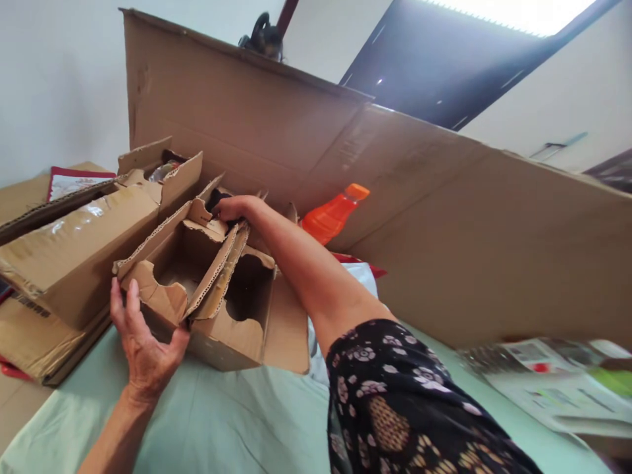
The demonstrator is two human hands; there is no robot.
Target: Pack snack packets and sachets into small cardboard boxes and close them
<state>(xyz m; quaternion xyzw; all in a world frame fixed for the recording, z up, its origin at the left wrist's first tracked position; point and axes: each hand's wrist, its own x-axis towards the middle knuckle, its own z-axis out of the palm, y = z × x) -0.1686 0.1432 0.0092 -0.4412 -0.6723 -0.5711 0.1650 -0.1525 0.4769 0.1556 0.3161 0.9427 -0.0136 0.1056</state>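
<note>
A narrow open cardboard box (162, 296) with torn, cut-out dividers lies on the pale green cloth (237, 415). My left hand (148, 355) grips its near end, fingers on the left side and thumb at the right corner. Over the far compartment, my right hand (234, 208) reaches in with the fingers bent and partly hidden. Something dark (217, 196) shows at those fingertips; its kind cannot be made out. Close against the right side stands another open cardboard box (241, 339), its near compartment dark inside. My right forearm crosses above this second box.
A taped cardboard box (89, 230) stands at the left on flattened cardboard (39, 329). An orange bottle (330, 217) leans behind my right arm. A tall cardboard sheet (419, 217) walls off the back. Blurred printed packets (553, 388) lie at the right.
</note>
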